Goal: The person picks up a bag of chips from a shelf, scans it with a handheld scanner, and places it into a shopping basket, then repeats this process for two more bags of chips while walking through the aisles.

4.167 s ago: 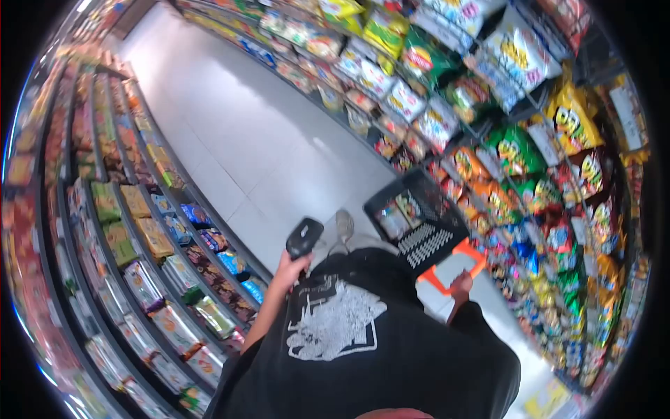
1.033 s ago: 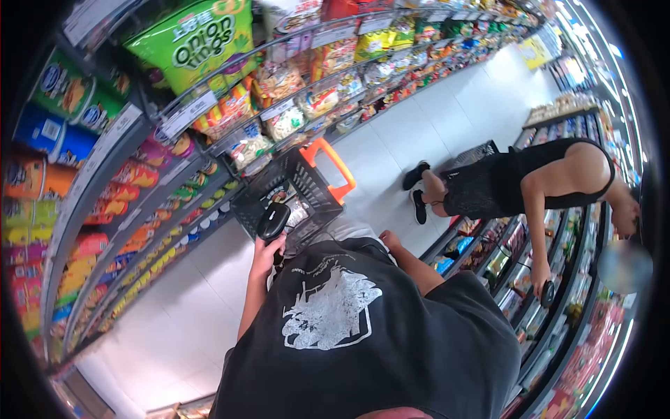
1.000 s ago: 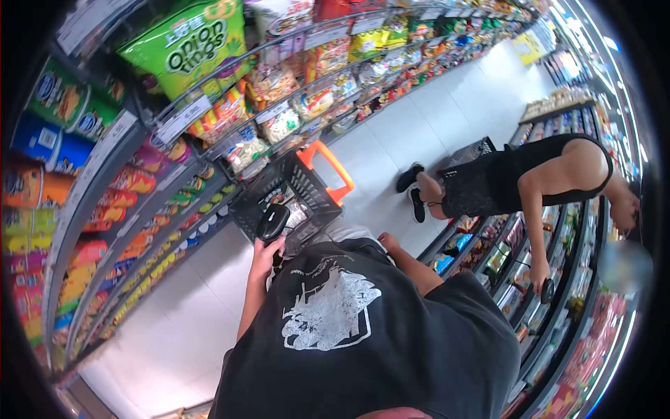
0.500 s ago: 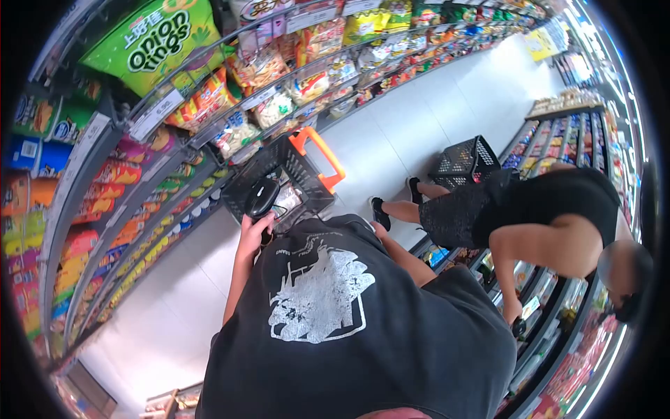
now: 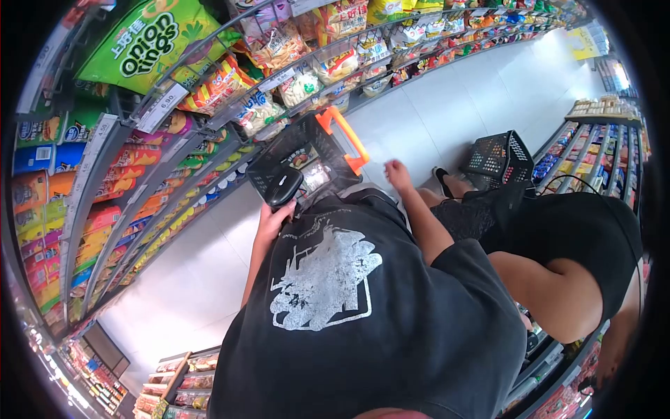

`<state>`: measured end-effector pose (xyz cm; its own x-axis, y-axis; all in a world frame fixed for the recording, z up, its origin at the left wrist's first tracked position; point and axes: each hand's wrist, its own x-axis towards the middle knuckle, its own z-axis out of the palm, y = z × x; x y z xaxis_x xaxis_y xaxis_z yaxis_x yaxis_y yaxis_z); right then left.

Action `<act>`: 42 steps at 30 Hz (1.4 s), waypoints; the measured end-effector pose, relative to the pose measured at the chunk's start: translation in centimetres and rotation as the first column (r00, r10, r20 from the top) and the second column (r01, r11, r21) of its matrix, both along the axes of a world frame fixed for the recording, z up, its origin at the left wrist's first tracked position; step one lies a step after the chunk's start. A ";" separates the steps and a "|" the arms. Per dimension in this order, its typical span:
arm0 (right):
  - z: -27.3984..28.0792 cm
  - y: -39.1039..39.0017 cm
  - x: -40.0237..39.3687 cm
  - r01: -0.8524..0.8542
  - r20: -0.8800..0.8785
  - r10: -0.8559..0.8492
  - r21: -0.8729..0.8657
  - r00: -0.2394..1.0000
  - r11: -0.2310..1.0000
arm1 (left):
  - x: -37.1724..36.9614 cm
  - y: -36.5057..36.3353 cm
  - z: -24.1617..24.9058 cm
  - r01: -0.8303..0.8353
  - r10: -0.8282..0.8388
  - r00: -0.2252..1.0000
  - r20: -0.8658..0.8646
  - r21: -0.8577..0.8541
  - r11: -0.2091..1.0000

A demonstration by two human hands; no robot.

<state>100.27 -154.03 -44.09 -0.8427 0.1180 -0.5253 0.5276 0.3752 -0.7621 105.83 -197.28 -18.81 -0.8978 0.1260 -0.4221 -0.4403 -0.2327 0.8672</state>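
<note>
My left hand [image 5: 279,211] is closed around a glossy black rounded device [image 5: 279,185], whose exact kind I cannot make out. Just beyond it is a black shopping basket [image 5: 269,150] with an orange handle [image 5: 344,140] and a few packages [image 5: 314,171] inside. My right hand [image 5: 399,176] is raised in front of my body, fingers curled with nothing visible in them. It is apart from the basket, to the right of the orange handle.
Snack shelves run along the left, with a green onion rings bag [image 5: 150,45] on top. On the right, another person [image 5: 558,244] in black leans toward shelves [image 5: 590,153]. A second black basket [image 5: 499,157] stands on the white floor [image 5: 433,115] near that person's feet.
My right hand has risen from beside my body toward the orange handle's right side. The left hand still holds the black device. The other person has shifted closer to me.
</note>
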 end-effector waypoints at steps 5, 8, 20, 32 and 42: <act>8.0 -5.3 -9.2 -0.068 -0.181 0.057 -0.055 0.982 0.996 | -2.1 1.5 0.1 0.068 -0.067 0.998 0.009 -0.049 0.997; 8.9 -8.1 -11.7 -0.274 -0.051 0.274 0.003 0.960 0.962 | -3.3 2.6 0.6 0.095 -0.098 0.995 -0.018 -0.104 0.990; 5.0 -9.7 -10.7 -0.412 -0.016 0.412 -0.015 0.911 0.911 | -3.5 4.1 1.3 0.072 -0.070 0.997 0.025 -0.088 0.994; 5.1 -9.5 -10.5 -0.388 -0.047 0.387 -0.014 0.921 0.921 | -4.1 4.1 1.3 0.102 -0.117 0.986 -0.120 -0.125 0.987; 13.7 -11.2 -7.3 -0.184 -0.241 0.564 0.784 0.790 0.593 | -3.8 2.2 -0.5 0.134 -0.153 0.981 -0.118 -0.150 0.980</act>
